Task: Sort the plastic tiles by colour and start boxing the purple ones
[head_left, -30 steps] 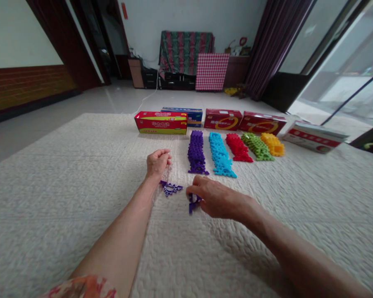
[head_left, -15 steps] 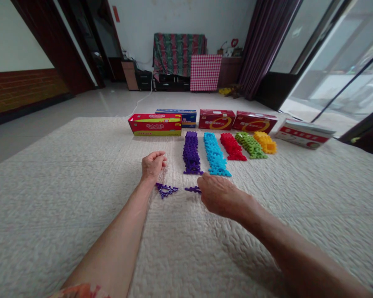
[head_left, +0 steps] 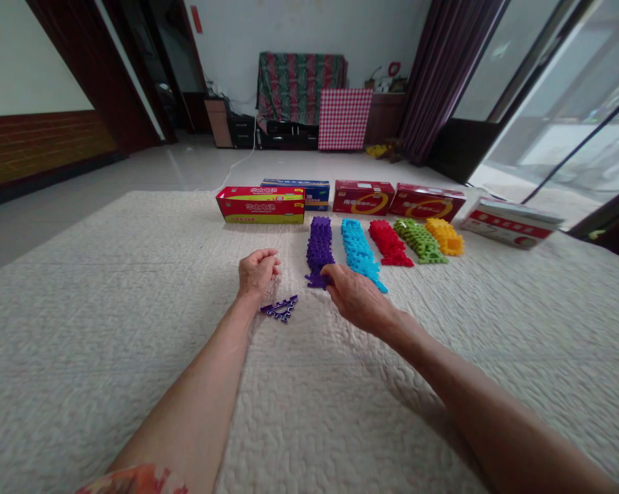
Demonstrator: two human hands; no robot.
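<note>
My right hand (head_left: 355, 291) is closed at the near end of the row of purple plastic interlocking blocks (head_left: 320, 240). Its fingertips pinch a flat purple triangular block (head_left: 316, 280), partly covered by the fingers. Farther left, my left hand (head_left: 258, 273) rests on the quilted cover with its fingers loosely curled; nothing shows in them. Just right of that wrist, another purple triangular block (head_left: 281, 309) with notched edges lies on the cover. A row of light blue blocks (head_left: 359, 252) stands right beside my right hand, its near end partly behind the knuckles.
Rows of red (head_left: 389, 241), green (head_left: 418, 240) and yellow blocks (head_left: 444, 237) stand farther right on the quilted cover (head_left: 134, 309). Behind them are a red-and-yellow box (head_left: 261, 206), a blue box (head_left: 317, 195), two dark red boxes (head_left: 364, 197) and a white-and-red box (head_left: 512, 223).
My right hand has moved forward with the purple triangular block to the near end of the purple row. The loose purple triangle by my left wrist has turned slightly. My left hand stays put.
</note>
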